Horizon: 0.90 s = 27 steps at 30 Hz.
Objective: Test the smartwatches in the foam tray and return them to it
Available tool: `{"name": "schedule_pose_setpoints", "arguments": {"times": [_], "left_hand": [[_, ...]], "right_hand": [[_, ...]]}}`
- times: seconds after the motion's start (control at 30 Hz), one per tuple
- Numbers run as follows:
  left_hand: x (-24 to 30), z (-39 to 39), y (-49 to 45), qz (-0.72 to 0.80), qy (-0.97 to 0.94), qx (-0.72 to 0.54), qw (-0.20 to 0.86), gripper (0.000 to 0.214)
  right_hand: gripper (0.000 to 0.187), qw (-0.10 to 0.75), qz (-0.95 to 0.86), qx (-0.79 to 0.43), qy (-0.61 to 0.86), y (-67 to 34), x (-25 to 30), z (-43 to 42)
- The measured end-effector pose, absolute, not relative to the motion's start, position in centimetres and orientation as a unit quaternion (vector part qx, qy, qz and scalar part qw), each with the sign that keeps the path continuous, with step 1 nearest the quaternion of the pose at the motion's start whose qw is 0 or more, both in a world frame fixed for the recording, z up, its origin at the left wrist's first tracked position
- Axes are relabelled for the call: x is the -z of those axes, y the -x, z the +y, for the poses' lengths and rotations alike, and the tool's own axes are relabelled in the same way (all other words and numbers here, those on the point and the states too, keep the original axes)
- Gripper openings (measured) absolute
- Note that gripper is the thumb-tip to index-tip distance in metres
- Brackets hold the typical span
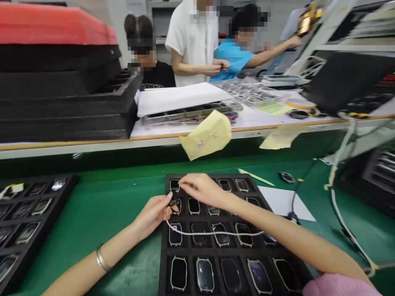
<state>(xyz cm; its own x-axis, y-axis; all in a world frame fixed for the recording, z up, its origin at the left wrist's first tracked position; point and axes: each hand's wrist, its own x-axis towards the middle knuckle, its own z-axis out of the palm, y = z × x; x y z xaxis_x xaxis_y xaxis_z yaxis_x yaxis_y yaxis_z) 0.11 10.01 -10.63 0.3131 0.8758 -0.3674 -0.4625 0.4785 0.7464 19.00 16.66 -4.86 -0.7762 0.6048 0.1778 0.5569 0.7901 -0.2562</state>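
A black foam tray (165,246) in front of me has rows of pockets holding smartwatch bodies, among them a silver-framed watch (178,273) in the near row. Over the tray's left side, my left hand (156,211) pinches a small black connector (174,199). A white cable (210,234) runs from that hand to the right, across the watches and under my right forearm. My right hand (200,187) reaches over the far rows. Its bent fingertips are closed together at the far-left watch (174,184); whether they grip anything is hidden.
Another foam tray of watches (31,213) lies on the left. Right of the main tray are white paper (285,201), a loose watch (286,177) and hanging cables (335,172). Ahead, a shelf (154,142) carries stacked black foam trays (61,107). People stand or sit behind it.
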Motion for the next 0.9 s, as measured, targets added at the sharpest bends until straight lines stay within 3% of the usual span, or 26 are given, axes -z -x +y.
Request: {"name": "schedule_pose_setpoints", "arguments": {"times": [0.3,0.47,0.67,0.77,0.83,0.9], "left_hand": [[12.7,10.4,-1.2,0.358,-0.372,-0.341,0.786,0.042],[13.8,10.9,-0.9,0.357,-0.378,-0.309,0.797,0.038],[13.8,11.0,-0.7,0.353,-0.349,-0.322,0.806,0.035],[13.6,11.0,-0.7,0.345,-0.345,-0.328,0.809,0.033],[13.5,11.1,-0.6,0.343,-0.346,-0.318,0.813,0.032],[13.3,11.1,-0.6,0.343,-0.349,-0.313,0.814,0.032]], "right_hand": [[0.023,-0.044,-0.956,-0.058,0.284,-15.1,8.7,21.3],[0.023,-0.078,-0.959,-0.064,0.264,-14.4,8.4,21.8],[0.025,-0.031,-0.957,-0.100,0.272,-15.5,8.3,23.3],[0.026,0.035,-0.949,-0.156,0.271,-17.9,7.5,23.0],[0.027,0.130,-0.923,-0.264,0.249,-19.6,7.2,21.8],[0.028,0.145,-0.917,-0.303,0.216,-20.8,7.3,20.2]]}}
